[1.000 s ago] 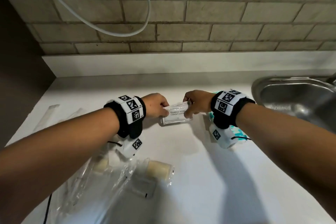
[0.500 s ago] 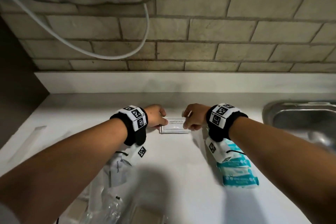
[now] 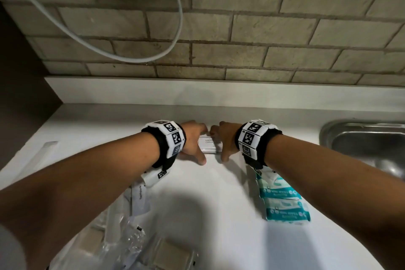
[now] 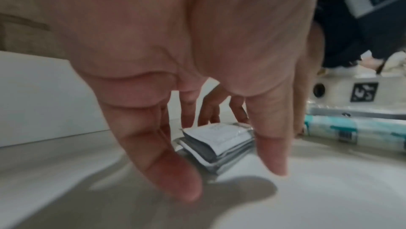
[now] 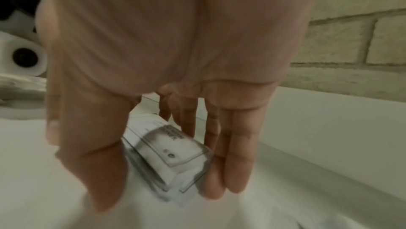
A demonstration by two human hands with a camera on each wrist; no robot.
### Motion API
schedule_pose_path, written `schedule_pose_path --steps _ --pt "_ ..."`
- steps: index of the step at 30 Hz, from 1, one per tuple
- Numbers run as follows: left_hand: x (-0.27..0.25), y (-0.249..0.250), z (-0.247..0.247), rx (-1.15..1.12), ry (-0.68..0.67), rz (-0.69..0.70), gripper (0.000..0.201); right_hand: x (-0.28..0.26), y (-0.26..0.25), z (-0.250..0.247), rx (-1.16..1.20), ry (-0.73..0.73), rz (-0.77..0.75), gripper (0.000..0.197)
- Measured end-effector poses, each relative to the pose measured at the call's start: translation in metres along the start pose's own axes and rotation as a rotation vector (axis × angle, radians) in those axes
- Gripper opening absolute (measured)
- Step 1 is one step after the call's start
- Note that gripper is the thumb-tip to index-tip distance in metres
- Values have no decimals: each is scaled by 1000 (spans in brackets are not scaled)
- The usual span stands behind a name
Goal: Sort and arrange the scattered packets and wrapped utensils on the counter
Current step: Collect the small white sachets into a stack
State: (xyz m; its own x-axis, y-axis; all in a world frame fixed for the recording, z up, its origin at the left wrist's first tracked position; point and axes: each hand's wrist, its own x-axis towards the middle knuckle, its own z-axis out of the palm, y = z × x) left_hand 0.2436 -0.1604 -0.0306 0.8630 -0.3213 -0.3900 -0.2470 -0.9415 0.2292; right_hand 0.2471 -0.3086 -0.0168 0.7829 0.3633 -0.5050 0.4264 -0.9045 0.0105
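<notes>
A small stack of white shampoo and conditioner sachets (image 3: 210, 146) lies flat on the white counter (image 3: 219, 199), near the back ledge. My left hand (image 3: 200, 146) stands over its left end and my right hand (image 3: 219, 146) over its right end. In the left wrist view the left hand (image 4: 228, 177) has thumb and fingers pointing straight down either side of the sachet stack (image 4: 217, 144). In the right wrist view the right hand (image 5: 158, 192) straddles the sachet stack (image 5: 169, 156) the same way, its fingertips (image 5: 217, 180) against the far side. Neither hand curls round the stack.
Teal wet-wipe packs (image 3: 285, 204) lie in a row under my right wrist. A toothpaste packet (image 3: 140, 199) and clear-wrapped items (image 3: 122, 245) crowd the front left. A long clear wrapper (image 3: 47, 147) lies far left. A steel sink (image 3: 368, 144) is at the right.
Both hands carried the sachet stack toward the back ledge. They went from pinching its ends to standing with straight fingers around it as it lies on the counter.
</notes>
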Motion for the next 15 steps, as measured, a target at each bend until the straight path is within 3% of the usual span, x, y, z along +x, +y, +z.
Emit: schedule_pose_path --steps 6,15 --pt "4 17 -2 100 6 -24 52 6 -2 1 -11 52 20 62" --pt "12 18 -3 102 -21 -40 41 16 6 5 50 36 13 33"
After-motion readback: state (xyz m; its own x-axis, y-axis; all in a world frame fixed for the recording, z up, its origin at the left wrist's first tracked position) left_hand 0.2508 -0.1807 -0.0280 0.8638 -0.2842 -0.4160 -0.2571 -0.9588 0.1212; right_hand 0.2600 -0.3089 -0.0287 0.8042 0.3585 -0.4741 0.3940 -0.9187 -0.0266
